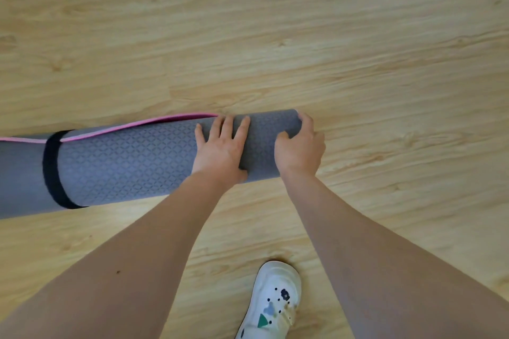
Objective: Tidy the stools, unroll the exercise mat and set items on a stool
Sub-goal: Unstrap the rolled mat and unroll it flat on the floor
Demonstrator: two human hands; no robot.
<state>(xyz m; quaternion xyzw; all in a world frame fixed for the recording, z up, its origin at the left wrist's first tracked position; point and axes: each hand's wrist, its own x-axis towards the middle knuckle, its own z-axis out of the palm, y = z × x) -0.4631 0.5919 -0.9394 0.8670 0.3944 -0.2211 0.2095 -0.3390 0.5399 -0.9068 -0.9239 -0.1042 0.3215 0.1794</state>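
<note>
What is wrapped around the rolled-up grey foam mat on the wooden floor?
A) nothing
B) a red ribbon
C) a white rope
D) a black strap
D: a black fabric strap rings the rolled grey foam mat toward its left side.

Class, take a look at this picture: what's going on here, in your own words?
A person bends over a rolled grey exercise mat lying on a wooden floor. The left hand rests flat on top of the roll, and the right hand grips its right end. A black strap circles the mat, which is not yet unrolled. A white shoe stands nearby.
</note>
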